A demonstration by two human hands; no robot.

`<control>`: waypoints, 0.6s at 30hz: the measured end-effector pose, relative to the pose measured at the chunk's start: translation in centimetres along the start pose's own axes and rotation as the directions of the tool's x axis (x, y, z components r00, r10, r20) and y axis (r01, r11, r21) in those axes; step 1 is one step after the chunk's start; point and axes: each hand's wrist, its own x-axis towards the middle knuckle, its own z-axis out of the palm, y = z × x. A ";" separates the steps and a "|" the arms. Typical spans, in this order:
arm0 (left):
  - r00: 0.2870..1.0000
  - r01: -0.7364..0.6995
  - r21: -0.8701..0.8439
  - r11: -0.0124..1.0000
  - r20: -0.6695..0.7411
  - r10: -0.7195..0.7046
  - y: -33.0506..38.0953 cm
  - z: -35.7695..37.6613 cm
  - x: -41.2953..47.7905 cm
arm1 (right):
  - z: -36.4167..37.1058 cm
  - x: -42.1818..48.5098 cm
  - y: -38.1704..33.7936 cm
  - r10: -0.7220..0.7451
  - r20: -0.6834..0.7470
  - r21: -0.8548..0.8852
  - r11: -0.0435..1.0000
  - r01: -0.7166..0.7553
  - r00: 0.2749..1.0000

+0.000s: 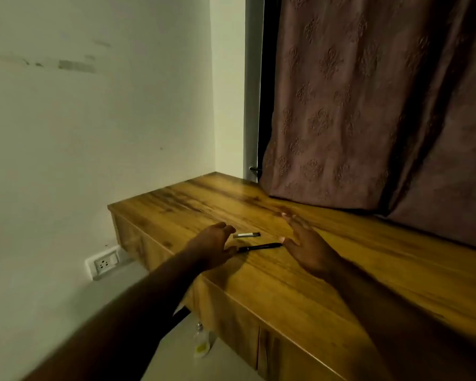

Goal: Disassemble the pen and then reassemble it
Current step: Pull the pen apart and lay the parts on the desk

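Slim black pen body (259,246) lies flat on the long wooden table (341,270) with the yellow-brown grain top, near the front edge, running roughly left-right with a slight tilt. Just behind it, apart from it, lies a short silver-grey pen cap piece with a dark end (246,235), also flat on the table.

Left hand (213,247): grip open, fingers spread and slightly curled, holding nothing. It sits at the pen body's left end; the thumb tip looks to be at or just touching that end, can't confirm contact at this resolution. The cap piece is just right of the left fingertips (228,228), small gap visible.

Right hand (308,247): grip open, palm down, fingers stretched forward and splayed, holding nothing. Its thumb tip is right at the pen body's right end, touching or nearly so, can't tell which. Cap piece is clear of this hand, to its left.

So both pen parts lie between the two hands, neither lifted or pinched.

Surroundings: patterned mauve curtain (368,105) hangs down onto the back of the table on the right. Plain white wall (94,119) on the left, with a white wall socket (102,264) low down near the table's left end. Clear plastic bottle with yellow in it (201,342) stands on the floor in front of the cabinet.
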 end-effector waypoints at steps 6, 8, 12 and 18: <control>0.992 0.127 -0.223 0.967 0.019 -0.126 -0.3 4.1 -0.3 | 2.8 -0.1 1.6 0.150 0.040 -0.050 0.988 -0.148 0.988; 0.992 0.096 -0.252 0.963 -0.052 -0.113 -0.2 4.3 0.0 | 3.1 0.5 1.9 0.170 0.018 -0.130 0.978 -0.166 0.985; 0.981 0.158 -0.351 0.923 -0.053 -0.187 -1.1 5.1 1.3 | 3.5 1.7 2.1 0.169 -0.040 -0.256 0.951 -0.174 0.985; 0.941 0.213 -0.592 0.777 -0.090 -0.327 -1.6 5.9 1.6 | 3.6 2.7 2.3 0.137 -0.067 -0.045 0.989 -0.140 0.988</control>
